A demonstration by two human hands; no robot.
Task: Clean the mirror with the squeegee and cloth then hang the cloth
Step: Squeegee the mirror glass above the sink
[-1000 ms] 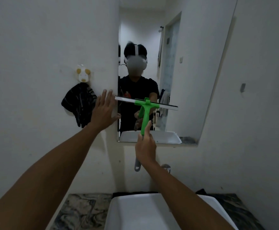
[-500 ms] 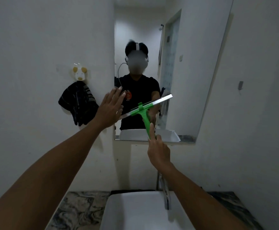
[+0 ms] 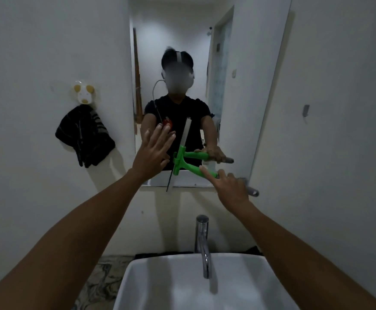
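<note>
Right hand [image 3: 231,190] gripping squeegee [image 3: 183,157], blade near-vertical on mirror [image 3: 238,86]; left hand [image 3: 152,151] spread empty. Suggest pulling toward 3 o'clock, even pressure.

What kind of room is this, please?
Most likely a small home bathroom: a white basin with a chrome tap stands below a wall mirror, and a dark cloth hangs beside it.

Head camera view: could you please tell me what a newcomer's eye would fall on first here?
The bright green squeegee stands out at centre, its blade turned nearly upright against the mirror, its handle gripped by the right hand. The left hand is spread open just beside the blade. On the wall to the left, a dark striped cloth hangs from an animal-shaped hook.
</note>
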